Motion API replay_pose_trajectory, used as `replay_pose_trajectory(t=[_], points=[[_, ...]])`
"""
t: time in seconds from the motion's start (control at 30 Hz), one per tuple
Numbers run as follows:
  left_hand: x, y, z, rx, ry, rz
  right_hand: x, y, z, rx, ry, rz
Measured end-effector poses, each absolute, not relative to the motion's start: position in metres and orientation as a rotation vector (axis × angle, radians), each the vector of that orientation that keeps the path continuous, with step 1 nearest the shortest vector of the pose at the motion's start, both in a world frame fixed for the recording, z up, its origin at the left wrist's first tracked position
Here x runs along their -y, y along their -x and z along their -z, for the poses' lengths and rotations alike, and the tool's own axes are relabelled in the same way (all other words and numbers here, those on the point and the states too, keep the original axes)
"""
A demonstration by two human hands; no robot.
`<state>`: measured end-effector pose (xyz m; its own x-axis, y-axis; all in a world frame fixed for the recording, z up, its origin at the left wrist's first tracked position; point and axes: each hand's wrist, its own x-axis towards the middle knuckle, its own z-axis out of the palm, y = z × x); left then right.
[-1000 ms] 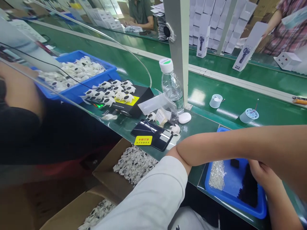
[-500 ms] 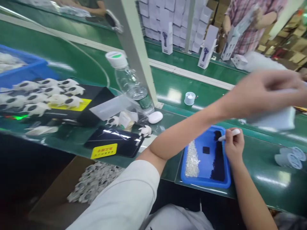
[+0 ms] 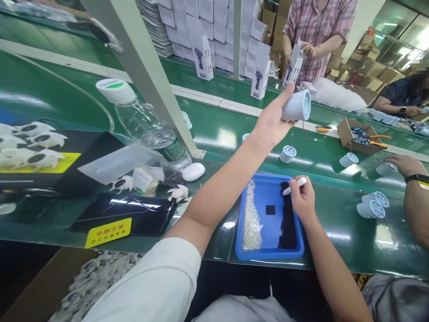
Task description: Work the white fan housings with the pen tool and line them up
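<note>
My left hand is closed around a pale blue plastic cylinder housing, raised above the far side of the bench; its ribbed open end faces right. My right hand pinches a white pen-like tool. The tool's tip is at the strip of small black pieces in a blue tray. Along the tray's left side lies a pile of clear-white bits. A single black square sits between the two piles.
Pale blue housings stand on the green belt, with two more lying at right. A co-worker's hand touches another housing. To the left are a water bottle, a post and a black tablet. A carton of tools sits behind.
My left hand has swung from far right toward the middle and now shows the cylinder housing clearly. My right hand keeps the pen-like tool at the black pieces. The view has turned right.
</note>
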<state>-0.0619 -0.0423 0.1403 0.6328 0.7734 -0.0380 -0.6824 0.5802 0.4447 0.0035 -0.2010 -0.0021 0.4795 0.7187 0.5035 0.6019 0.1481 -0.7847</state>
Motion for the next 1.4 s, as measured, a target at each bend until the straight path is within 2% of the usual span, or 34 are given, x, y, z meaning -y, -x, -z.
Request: replay_pose_trajectory(t=[0.3, 0.67, 0.83, 0.97, 1.03, 1.27, 1.4], points=[[0.028, 0.05, -0.13, -0.258, -0.46, -0.95, 0.201, -0.002, 0.001, 1.217, 1.54, -0.158], [0.037, 0.063, -0.142, -0.212, -0.367, -0.889, 0.199, -0.008, 0.007, 0.982, 1.453, -0.249], [0.039, 0.065, -0.141, -0.214, -0.493, -0.878, 0.207, -0.001, -0.002, 1.303, 1.28, -0.157], [0.042, 0.061, -0.135, -0.213, -0.683, -0.899, 0.212, 0.01, -0.011, 1.768, 1.218, -0.319], [0.043, 0.056, -0.129, -0.246, -0.773, -0.887, 0.213, 0.012, -0.012, 1.812, 1.213, -0.342], [0.056, 0.034, -0.105, -0.528, -1.294, -0.712, 0.215, -0.004, -0.008, 1.118, 1.119, 0.029], [0.061, 0.029, -0.097, -0.601, -1.377, -0.675, 0.211, -0.007, -0.009, 0.834, 1.119, 0.199]])
